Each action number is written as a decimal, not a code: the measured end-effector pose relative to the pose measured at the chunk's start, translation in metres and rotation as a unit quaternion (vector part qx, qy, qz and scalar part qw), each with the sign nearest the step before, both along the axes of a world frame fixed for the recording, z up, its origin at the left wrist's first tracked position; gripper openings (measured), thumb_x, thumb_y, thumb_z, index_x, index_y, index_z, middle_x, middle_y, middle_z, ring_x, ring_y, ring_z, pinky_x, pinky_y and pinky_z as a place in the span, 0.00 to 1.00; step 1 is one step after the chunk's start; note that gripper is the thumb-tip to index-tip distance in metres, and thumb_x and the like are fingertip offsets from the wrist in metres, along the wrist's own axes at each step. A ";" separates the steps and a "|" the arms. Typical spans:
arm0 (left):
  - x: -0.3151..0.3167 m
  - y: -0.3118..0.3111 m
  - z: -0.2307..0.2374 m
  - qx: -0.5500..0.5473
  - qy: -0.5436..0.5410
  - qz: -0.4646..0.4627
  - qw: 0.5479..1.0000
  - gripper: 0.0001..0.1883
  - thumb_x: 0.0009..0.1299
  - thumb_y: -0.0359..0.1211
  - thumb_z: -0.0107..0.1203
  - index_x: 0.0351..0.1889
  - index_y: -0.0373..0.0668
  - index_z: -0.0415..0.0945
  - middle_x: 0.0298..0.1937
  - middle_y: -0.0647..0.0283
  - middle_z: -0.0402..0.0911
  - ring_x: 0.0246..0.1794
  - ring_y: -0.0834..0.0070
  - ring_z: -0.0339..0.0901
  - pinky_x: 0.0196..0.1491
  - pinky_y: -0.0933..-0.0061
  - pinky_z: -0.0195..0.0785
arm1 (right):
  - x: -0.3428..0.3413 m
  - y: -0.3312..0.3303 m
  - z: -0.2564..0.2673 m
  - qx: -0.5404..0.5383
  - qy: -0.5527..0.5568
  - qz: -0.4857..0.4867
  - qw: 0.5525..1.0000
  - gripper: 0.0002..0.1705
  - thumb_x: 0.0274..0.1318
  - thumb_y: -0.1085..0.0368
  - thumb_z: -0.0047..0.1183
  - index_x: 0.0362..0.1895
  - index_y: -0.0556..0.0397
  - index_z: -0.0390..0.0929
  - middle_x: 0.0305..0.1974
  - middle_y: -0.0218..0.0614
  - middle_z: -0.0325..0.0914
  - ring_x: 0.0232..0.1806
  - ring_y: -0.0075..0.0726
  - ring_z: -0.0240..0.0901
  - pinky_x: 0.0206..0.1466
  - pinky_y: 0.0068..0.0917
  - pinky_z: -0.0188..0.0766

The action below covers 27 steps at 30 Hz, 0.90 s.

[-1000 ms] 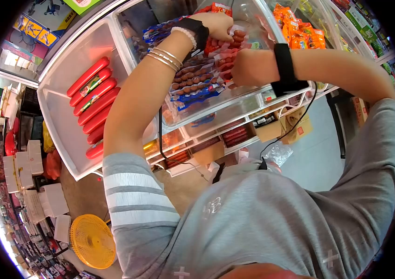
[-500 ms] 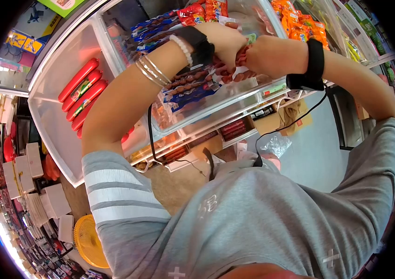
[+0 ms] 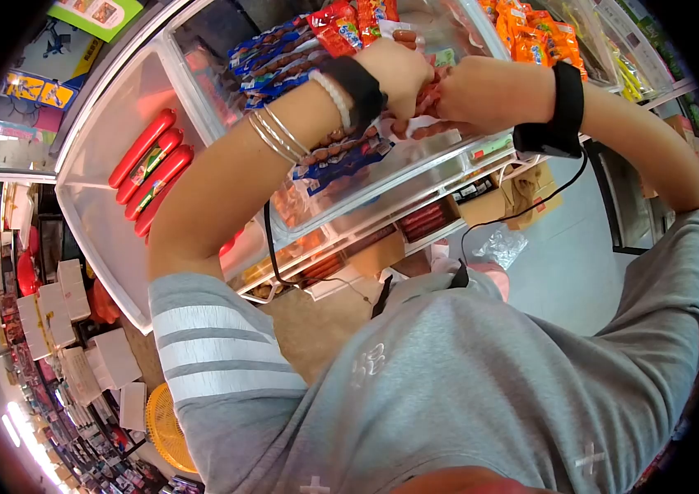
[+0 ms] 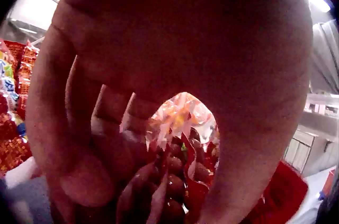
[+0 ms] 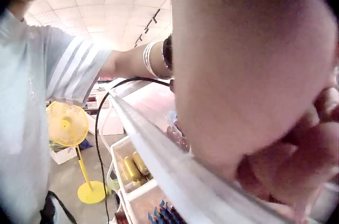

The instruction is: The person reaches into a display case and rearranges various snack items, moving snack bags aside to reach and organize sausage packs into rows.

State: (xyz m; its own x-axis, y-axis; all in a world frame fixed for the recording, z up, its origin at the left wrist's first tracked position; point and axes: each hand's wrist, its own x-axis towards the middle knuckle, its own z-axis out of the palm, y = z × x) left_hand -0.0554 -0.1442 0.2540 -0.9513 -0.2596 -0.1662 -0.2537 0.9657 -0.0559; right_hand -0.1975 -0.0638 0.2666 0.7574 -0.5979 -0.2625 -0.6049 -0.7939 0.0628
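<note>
Both hands meet over a clear plastic bin (image 3: 349, 206). My left hand (image 3: 399, 76) has its fingers curled round packs of reddish-brown sausages (image 4: 175, 181), whose rounded links show between thumb and fingers in the left wrist view. Right beside it, my right hand (image 3: 493, 92) curls its fingers at the same packs, with part of them hidden behind the hand. Blue-edged sausage packs (image 3: 345, 165) lie in rows under the left wrist. Shiny red bags (image 3: 337, 26) sit at the back of the bin.
Large red sausages (image 3: 151, 160) lie in the white compartment at left. Orange bags (image 3: 539, 41) fill a bin at right. Lower trays and cardboard boxes (image 3: 481, 210) line the front. A black cable (image 3: 522, 216) hangs from the right wrist; a yellow fan (image 5: 68, 123) stands on the floor.
My left hand has moved from the red bags toward the right hand, and the two are now together at the sausage packs. The right hand has shifted slightly right.
</note>
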 end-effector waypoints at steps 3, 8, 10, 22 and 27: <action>0.004 -0.014 -0.001 0.075 0.003 -0.007 0.997 0.26 0.40 0.37 0.65 0.41 0.49 0.77 0.28 0.61 0.81 0.25 0.64 0.79 0.29 0.65 0.72 | 0.009 -0.014 -0.010 0.049 0.015 -0.015 0.999 0.10 0.46 0.60 0.56 0.29 0.54 0.78 0.27 0.41 0.77 0.31 0.47 0.75 0.36 0.38 0.71; 0.006 -0.019 -0.004 0.035 0.039 0.006 0.999 0.15 0.42 0.34 0.59 0.31 0.45 0.81 0.24 0.61 0.81 0.27 0.66 0.80 0.30 0.67 0.72 | 0.022 -0.019 -0.009 0.048 0.045 0.022 0.998 0.10 0.45 0.61 0.56 0.29 0.54 0.78 0.27 0.41 0.77 0.33 0.48 0.75 0.37 0.39 0.71; 0.002 -0.018 0.000 -0.014 0.031 -0.007 0.999 0.13 0.46 0.33 0.60 0.31 0.42 0.81 0.23 0.61 0.81 0.24 0.70 0.80 0.28 0.68 0.72 | 0.024 -0.020 -0.014 0.052 0.069 0.017 0.996 0.10 0.45 0.62 0.56 0.29 0.55 0.78 0.28 0.41 0.77 0.32 0.48 0.76 0.37 0.39 0.71; 0.011 -0.015 0.034 0.102 -0.017 -0.001 0.995 0.16 0.47 0.38 0.63 0.29 0.35 0.80 0.23 0.51 0.79 0.24 0.60 0.77 0.29 0.63 0.69 | 0.027 -0.021 0.014 0.096 0.157 -0.079 0.980 0.13 0.38 0.62 0.60 0.26 0.59 0.77 0.29 0.44 0.77 0.33 0.50 0.75 0.35 0.41 0.71; 0.009 -0.004 0.034 0.199 -0.028 -0.018 0.979 0.18 0.46 0.42 0.66 0.26 0.36 0.81 0.23 0.57 0.80 0.23 0.68 0.77 0.28 0.67 0.70 | 0.007 -0.026 -0.006 0.128 0.169 -0.097 0.972 0.11 0.38 0.66 0.59 0.26 0.61 0.77 0.29 0.46 0.76 0.34 0.51 0.74 0.33 0.37 0.71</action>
